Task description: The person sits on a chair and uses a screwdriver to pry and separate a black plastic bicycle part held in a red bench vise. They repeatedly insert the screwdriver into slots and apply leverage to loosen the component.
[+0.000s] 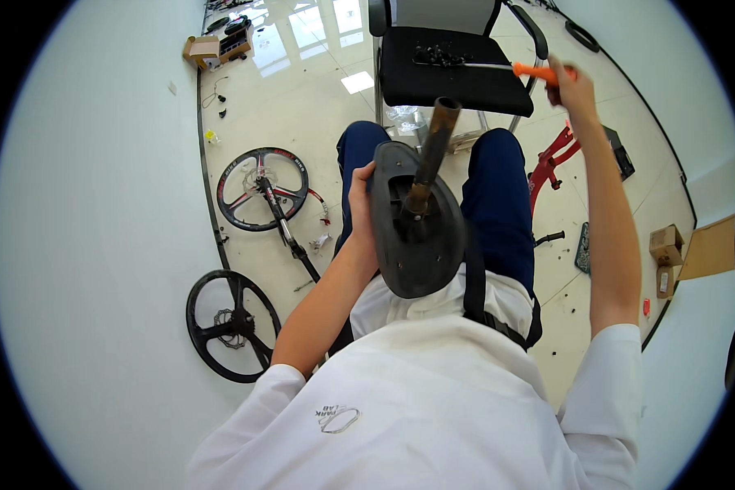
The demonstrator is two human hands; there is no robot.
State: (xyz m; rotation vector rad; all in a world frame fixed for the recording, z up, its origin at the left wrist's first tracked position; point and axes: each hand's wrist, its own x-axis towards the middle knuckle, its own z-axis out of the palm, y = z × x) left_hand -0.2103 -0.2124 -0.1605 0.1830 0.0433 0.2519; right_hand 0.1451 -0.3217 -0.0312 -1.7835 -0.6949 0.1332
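Note:
Above my lap, my left hand (362, 198) grips the left edge of a black bicycle saddle (420, 269). Its underside faces up, and a rusty seat post (438, 147) sticks out of it, away from me. Out to the right, my right hand (569, 88) is closed round the orange handle of a screwdriver (534, 73). The screwdriver's shaft points left over the seat of a black chair (474, 91), its end near a heap of small dark parts (441, 56). Whether the tip touches the heap, I cannot tell.
Left on the floor lie a spoked wheel with a fork (261, 189) and a black wheel (233, 327) by the wall. A red bike frame (551, 159) stands right of my knee. Cardboard boxes (665, 245) sit along the right wall; an open box (202, 52) is far left.

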